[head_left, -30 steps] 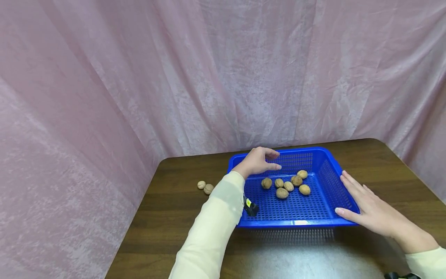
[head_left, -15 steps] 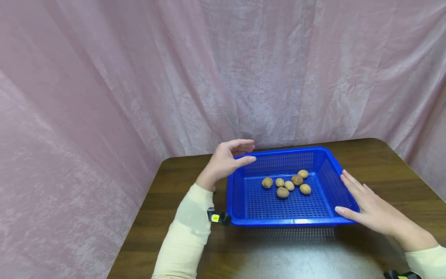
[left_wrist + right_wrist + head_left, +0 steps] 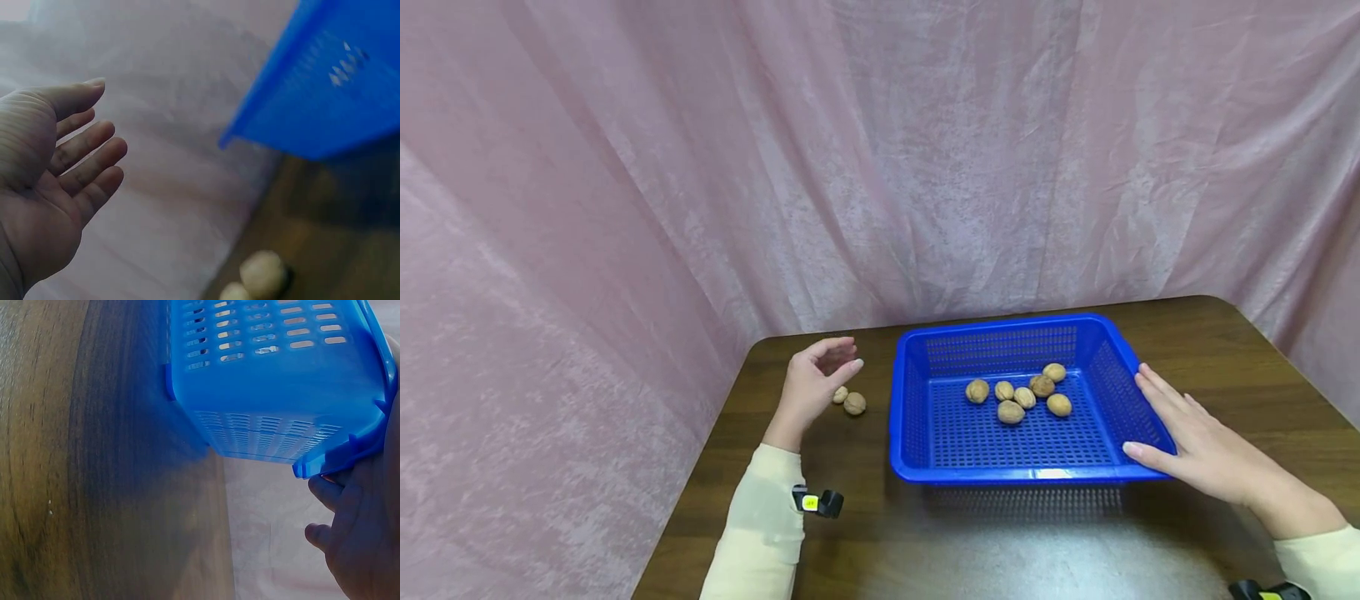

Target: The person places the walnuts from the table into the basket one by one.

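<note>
My left hand [image 3: 808, 387] is over the left part of the table, palm turned toward the basket, fingers loosely bent and holding nothing; the left wrist view shows the bare palm [image 3: 47, 206]. Right by its thumb lie two walnuts, a small pale one [image 3: 840, 395] partly covered by the hand and a larger one [image 3: 854, 404]. My right hand [image 3: 1202, 446] rests on the right rim of a blue plastic basket [image 3: 1000, 476], fingers straight and thumb spread near the front corner. In the right wrist view its fingertips touch the rim from outside. Several walnuts [image 3: 1011, 412] lie inside the basket.
The brown wooden table [image 3: 865, 533] has a rounded far edge with a pink curtain [image 3: 880, 167] hanging behind it. A black camera [image 3: 829, 503] is strapped on the left wrist. The basket's perforated wall [image 3: 275, 431] slopes outward up to the rim.
My left hand has moved left from above the basket, across its left rim, to beside the two walnuts on the table. My right hand stays on the basket's rim.
</note>
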Available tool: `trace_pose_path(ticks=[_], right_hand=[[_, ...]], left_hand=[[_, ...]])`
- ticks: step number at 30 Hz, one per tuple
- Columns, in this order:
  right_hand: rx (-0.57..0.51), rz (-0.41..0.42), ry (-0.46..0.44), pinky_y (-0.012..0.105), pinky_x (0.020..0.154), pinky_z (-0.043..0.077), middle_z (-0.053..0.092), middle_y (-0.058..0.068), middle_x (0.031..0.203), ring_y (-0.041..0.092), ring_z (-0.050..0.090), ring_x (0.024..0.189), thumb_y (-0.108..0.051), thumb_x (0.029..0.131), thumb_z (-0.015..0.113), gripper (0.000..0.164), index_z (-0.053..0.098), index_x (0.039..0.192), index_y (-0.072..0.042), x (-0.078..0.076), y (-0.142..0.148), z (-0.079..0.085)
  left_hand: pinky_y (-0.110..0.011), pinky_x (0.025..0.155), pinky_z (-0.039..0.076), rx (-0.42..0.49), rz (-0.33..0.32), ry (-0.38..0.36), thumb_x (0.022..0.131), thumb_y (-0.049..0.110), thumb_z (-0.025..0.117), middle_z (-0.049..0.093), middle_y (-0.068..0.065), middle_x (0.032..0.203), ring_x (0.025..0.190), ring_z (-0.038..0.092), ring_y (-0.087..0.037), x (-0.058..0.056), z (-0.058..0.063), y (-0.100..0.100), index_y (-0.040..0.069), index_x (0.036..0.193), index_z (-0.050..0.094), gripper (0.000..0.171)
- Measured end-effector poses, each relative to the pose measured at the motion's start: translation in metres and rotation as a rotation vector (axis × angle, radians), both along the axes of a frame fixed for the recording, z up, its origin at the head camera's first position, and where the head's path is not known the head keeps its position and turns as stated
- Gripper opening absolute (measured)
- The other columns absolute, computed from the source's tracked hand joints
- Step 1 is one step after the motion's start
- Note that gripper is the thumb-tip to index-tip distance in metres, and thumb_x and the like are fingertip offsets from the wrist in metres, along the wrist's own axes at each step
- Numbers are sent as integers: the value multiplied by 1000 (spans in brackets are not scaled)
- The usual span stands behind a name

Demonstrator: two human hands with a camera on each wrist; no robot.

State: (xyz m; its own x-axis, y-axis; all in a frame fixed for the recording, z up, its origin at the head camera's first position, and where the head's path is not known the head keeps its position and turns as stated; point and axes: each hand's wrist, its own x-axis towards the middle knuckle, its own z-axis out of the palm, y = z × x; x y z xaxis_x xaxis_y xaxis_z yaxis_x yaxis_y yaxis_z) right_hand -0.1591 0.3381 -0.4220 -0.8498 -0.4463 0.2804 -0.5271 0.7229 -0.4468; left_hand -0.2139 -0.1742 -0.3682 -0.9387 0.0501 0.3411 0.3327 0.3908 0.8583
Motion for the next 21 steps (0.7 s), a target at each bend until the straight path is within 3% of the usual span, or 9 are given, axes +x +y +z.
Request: trace_pose_path(ticks=[5, 13, 17, 21], right_hand=[[2, -1, 7, 32, 116, -4, 10, 15, 160, 18, 7, 146, -33, 88, 69, 90, 15, 154, -4, -1, 0, 0], [5, -5, -1, 30, 116, -5, 10, 15, 160, 20, 7, 146, -33, 88, 69, 90, 15, 154, -4, -1, 0, -1], [7, -8, -3, 30, 116, -5, 10, 14, 160, 20, 7, 146, -34, 88, 69, 91, 14, 154, -5, -1, 0, -2], [2, -7, -11, 30, 116, -5, 9, 14, 160, 20, 7, 146, -34, 88, 69, 91, 14, 154, -5, 0, 0, -2]], left_hand=[[-31, 83, 53, -35, 80, -27, 83, 25, 78, 69, -6, 105, 97, 65, -20, -4, -38, -23, 10, 113, 69, 34], [-22, 75, 52, -98, 217, -170, 82, 18, 78, 69, -13, 101, 88, 64, -19, -9, -98, -48, 2, 111, 69, 35], [-24, 74, 52, -132, 239, -195, 81, 19, 80, 70, -9, 98, 85, 65, -18, -11, -114, -49, 1, 109, 70, 35], [-31, 75, 54, -174, 234, -186, 80, 20, 80, 71, -9, 98, 85, 66, -20, -12, -119, -45, 2, 108, 70, 35]])
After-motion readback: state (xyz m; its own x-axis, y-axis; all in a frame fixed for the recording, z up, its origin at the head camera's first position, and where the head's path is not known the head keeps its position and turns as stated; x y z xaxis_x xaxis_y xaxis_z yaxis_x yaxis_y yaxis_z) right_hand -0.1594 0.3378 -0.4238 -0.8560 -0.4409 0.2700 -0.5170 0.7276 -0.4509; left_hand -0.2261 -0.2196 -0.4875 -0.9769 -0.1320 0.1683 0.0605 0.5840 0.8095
